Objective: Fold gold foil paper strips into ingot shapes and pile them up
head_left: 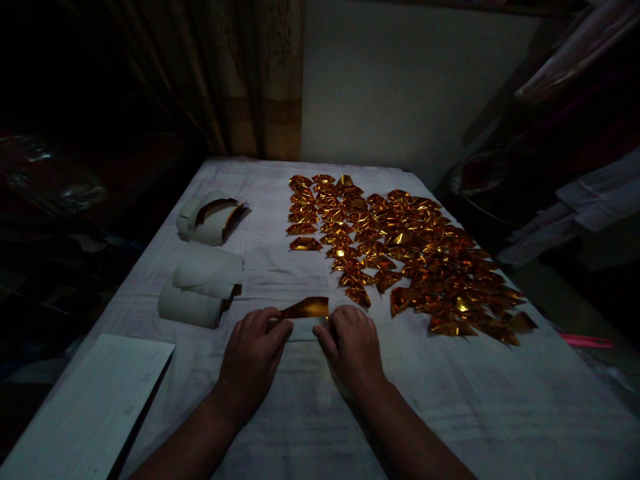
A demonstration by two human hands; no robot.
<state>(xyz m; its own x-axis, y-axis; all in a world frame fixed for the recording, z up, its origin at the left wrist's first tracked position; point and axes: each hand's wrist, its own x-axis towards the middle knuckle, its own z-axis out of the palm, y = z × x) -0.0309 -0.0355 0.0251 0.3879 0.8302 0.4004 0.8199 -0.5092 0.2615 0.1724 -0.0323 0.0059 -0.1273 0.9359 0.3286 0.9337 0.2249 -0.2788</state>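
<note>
Between my two hands a sheet of gold foil paper (309, 307) is held just above the white cloth, partly curled. My left hand (254, 357) pinches its left end between thumb and fingers. At the sheet's right end, my right hand (354, 343) has its thumb and fingertips closed on the edge. Beyond them lie many folded gold foil pieces (370, 233), roughly in rows at the left and heaped closer together at the right. Curled pale sheets (207, 267) rest to the left of my hands, and one farther stack (213, 223) shows gold on its inner side.
A white cloth (280, 427) covers the table. A flat pale board (95, 400) lies at the front left edge. Behind stand a curtain (260, 73) and a pale wall (380, 87). Fabrics hang at the right, and a pink handle (587, 341) shows beside the table. The light is dim.
</note>
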